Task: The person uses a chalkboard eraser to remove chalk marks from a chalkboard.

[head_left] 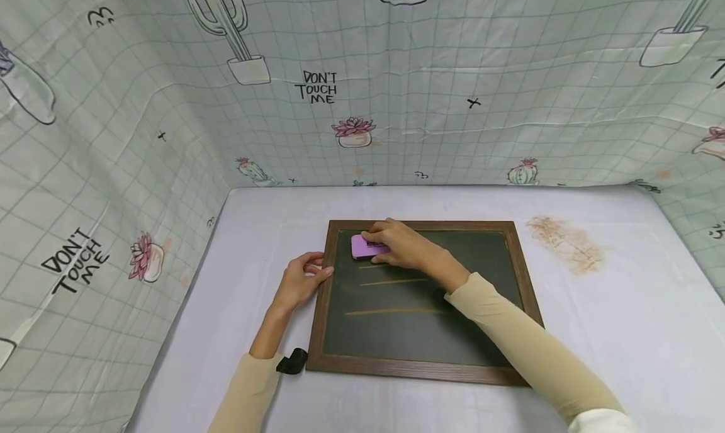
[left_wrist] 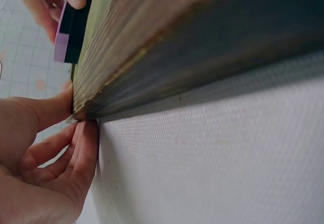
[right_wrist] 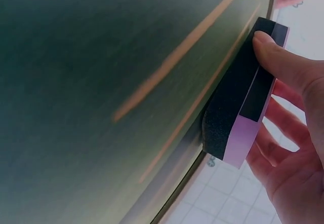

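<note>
A chalkboard (head_left: 419, 338) with a brown wooden frame lies on the white table, bearing several orange chalk lines (head_left: 391, 283). In its upper left part my right hand (head_left: 404, 244) grips a purple and black chalkboard eraser (head_left: 362, 247), its dark side against the board. The right wrist view shows the thumb on one side of the eraser (right_wrist: 243, 133) and the fingers on the other, beside two chalk lines (right_wrist: 177, 57). My left hand (head_left: 300, 281) pinches the left edge of the frame, thumb on top and fingers at the side, as the left wrist view shows.
Orange-brown chalk dust (head_left: 569, 244) stains the white tablecloth (head_left: 634, 307) right of the board. A black device (head_left: 292, 361) sits at the left wrist, close to the frame's lower left corner. A printed curtain (head_left: 419, 68) hangs behind the table and along its sides.
</note>
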Demonstrator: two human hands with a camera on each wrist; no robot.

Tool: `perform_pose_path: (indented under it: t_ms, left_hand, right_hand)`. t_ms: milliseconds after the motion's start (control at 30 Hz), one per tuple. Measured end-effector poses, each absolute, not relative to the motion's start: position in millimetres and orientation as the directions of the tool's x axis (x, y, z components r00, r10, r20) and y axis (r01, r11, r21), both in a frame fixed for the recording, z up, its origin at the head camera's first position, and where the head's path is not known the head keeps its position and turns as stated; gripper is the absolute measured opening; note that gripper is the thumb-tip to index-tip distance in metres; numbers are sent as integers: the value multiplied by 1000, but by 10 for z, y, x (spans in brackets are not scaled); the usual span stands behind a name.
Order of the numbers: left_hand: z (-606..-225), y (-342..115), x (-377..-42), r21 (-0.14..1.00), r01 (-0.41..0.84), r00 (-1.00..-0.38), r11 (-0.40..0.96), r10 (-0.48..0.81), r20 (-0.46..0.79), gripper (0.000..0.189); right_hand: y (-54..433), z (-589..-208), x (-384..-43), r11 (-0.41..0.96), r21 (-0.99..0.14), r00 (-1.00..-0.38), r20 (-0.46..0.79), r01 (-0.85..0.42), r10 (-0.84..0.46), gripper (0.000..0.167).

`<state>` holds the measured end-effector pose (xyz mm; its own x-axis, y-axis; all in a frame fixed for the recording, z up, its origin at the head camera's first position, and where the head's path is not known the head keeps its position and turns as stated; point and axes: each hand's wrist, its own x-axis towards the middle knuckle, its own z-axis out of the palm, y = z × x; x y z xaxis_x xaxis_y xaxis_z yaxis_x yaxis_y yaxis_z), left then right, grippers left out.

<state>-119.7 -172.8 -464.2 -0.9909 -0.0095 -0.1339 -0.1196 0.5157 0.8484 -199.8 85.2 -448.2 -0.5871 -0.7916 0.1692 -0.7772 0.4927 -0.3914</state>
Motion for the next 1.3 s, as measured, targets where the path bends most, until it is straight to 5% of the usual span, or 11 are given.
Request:
perform_pose_path:
  t_ms: [1300]
  left_hand:
    - [-4653,-1727,-1201,851,-131,-990,508,-15,-143,43]
  right_hand:
    - [1100,-4455,-2048,464,-265,-512,150,-845,-846,52]
